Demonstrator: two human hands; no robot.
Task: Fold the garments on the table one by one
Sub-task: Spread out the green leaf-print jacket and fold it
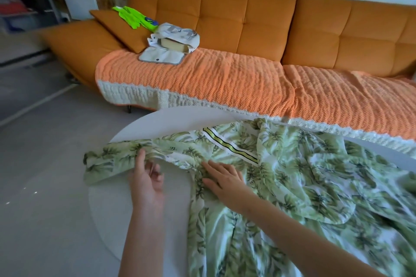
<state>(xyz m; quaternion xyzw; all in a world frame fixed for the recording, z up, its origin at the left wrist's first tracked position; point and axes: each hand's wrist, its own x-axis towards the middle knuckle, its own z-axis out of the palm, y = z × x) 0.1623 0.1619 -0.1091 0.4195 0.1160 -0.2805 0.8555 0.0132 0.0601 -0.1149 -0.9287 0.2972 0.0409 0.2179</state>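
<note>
A green leaf-print garment (292,186) with a striped neck band lies spread over the round white table (157,123). One sleeve stretches out to the left, past the table's edge. My left hand (147,177) is at the sleeve's lower edge, thumb on the cloth and fingers loosely curled beneath it. My right hand (221,181) lies flat with straight fingers, pressing the cloth near the armpit, just below the neck band.
An orange sofa (247,18) with a textured orange throw stands right behind the table. On it lie a cushion, a bright green garment (132,17) and a pale bag (173,40). Grey floor spreads to the left; shelves stand at the far left.
</note>
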